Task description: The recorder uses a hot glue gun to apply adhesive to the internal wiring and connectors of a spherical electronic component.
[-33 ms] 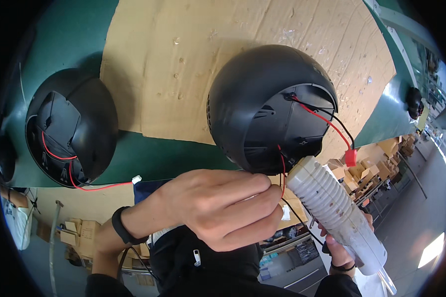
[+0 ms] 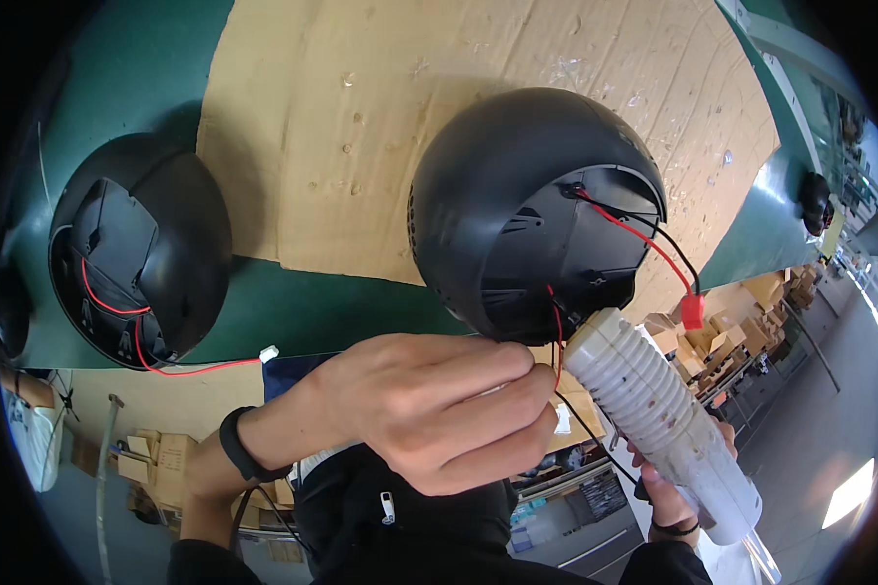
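Observation:
A large round black shell (image 2: 527, 185) rests on the cardboard, its hollow, ribbed opening facing me. Out of its upper part comes a red and black wire pair ending in a red connector (image 2: 692, 311). At its lower rim my left hand (image 2: 449, 405) is closed, fingertips pinched around a thin red wire (image 2: 557, 322); the thumb is hidden. My right hand (image 2: 668, 495), mostly covered, grips a whitish, ribbed hot glue gun (image 2: 654, 409) from below. The glue gun's tip is at the shell's lower edge, close to my left fingertips.
On the left stands a second black shell (image 2: 156, 244) with a red wire ending in a white connector (image 2: 269, 354). Cardboard (image 2: 341, 146) covers part of the green table (image 2: 332, 307). Boxes (image 2: 717, 341) and shelving lie beyond the table edge.

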`<state>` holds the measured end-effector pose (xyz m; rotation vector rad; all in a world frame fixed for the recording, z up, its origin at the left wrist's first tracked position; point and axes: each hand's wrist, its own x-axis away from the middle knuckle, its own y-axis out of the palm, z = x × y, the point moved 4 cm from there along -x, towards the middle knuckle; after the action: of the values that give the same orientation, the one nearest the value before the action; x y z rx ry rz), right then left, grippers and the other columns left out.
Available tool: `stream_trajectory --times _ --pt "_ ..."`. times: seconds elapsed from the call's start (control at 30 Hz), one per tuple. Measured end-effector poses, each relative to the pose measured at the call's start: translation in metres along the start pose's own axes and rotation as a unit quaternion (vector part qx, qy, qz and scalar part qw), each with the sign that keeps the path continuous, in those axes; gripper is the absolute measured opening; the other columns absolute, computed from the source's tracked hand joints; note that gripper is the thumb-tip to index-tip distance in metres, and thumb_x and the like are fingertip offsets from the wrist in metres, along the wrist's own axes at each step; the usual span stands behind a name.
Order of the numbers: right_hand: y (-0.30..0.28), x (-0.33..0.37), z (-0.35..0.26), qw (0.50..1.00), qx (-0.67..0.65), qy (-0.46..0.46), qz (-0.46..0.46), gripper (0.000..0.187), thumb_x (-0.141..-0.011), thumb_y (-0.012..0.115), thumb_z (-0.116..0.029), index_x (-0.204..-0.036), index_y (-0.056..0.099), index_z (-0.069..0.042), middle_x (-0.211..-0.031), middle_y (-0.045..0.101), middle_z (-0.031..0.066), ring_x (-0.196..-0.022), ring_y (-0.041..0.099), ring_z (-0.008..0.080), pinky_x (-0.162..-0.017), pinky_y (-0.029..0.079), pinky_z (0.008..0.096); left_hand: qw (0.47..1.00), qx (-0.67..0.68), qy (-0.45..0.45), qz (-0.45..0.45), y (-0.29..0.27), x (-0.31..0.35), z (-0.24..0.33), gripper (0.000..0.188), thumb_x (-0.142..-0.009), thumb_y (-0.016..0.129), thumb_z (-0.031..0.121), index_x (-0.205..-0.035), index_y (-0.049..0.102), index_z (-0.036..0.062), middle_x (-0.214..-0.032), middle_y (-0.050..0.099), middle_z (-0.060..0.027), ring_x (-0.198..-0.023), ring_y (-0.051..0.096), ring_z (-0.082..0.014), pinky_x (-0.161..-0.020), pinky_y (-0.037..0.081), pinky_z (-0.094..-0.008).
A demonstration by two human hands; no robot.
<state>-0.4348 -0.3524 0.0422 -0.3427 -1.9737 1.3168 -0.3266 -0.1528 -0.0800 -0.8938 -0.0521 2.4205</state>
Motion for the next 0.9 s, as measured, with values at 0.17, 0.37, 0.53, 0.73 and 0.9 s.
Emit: stream_trajectory --times 0.17,0.37,0.53,0.73,0.9 --pt "-0.015 0.006 0.004 0.989 -0.1 -0.072 -0.082 0.081 -0.062 0.093 -0.042 -0.114 0.048 0.001 -0.093 0.063 0.0118 -0.076 0.068 0.0193 -0.064 0.057 0.0319 1.0 -0.005 0.011 0.017 0.001 0.003 -0.001 0.014 -0.068 0.07 0.007 -0.074 0.06 -0.0013 -0.079 0.06 -0.0111 -0.066 0.056 -0.0173 -0.054 0.05 -0.0254" --pt "-0.029 0.015 0.05 0.997 -0.068 0.039 0.011 0.072 -0.059 0.091 -0.036 -0.11 0.056 0.001 -0.104 0.059 0.0105 -0.093 0.064 0.0219 -0.08 0.053 0.0358 1.0 -0.001 0.001 0.016 0.004 0.004 0.0 0.021 -0.06 0.068 0.012 -0.075 0.061 -0.0011 -0.079 0.059 -0.0106 -0.068 0.055 -0.0172 -0.054 0.05 -0.0255" --pt "-0.038 0.014 0.054 0.999 -0.035 0.038 -0.011 0.067 -0.059 0.09 -0.034 -0.108 0.058 0.0 -0.104 0.06 0.0108 -0.094 0.063 0.023 -0.08 0.053 0.0363 1.0 0.011 -0.008 0.026 0.005 0.005 -0.001 0.023 -0.058 0.067 0.013 -0.076 0.061 -0.0012 -0.079 0.058 -0.0101 -0.068 0.055 -0.0173 -0.055 0.05 -0.0262" --pt "-0.033 0.009 0.036 0.999 0.012 0.034 -0.03 0.061 -0.06 0.089 -0.032 -0.105 0.061 -0.001 -0.103 0.061 0.0111 -0.094 0.063 0.0244 -0.08 0.052 0.037 0.999 0.024 -0.012 0.031 -0.002 0.006 -0.001 0.023 -0.059 0.068 0.013 -0.076 0.062 -0.0008 -0.079 0.058 -0.0092 -0.068 0.056 -0.0175 -0.055 0.05 -0.0261" --pt "0.064 -0.052 -0.026 0.997 0.025 0.035 -0.058 0.056 -0.061 0.088 -0.03 -0.103 0.063 -0.001 -0.102 0.062 0.0113 -0.095 0.062 0.0255 -0.08 0.052 0.0376 0.999 -0.009 -0.032 -0.006 -0.011 0.006 0.005 0.015 -0.069 0.071 0.004 -0.083 0.068 -0.0009 -0.081 0.063 -0.0103 -0.066 0.062 -0.0193 -0.051 0.052 -0.0267"
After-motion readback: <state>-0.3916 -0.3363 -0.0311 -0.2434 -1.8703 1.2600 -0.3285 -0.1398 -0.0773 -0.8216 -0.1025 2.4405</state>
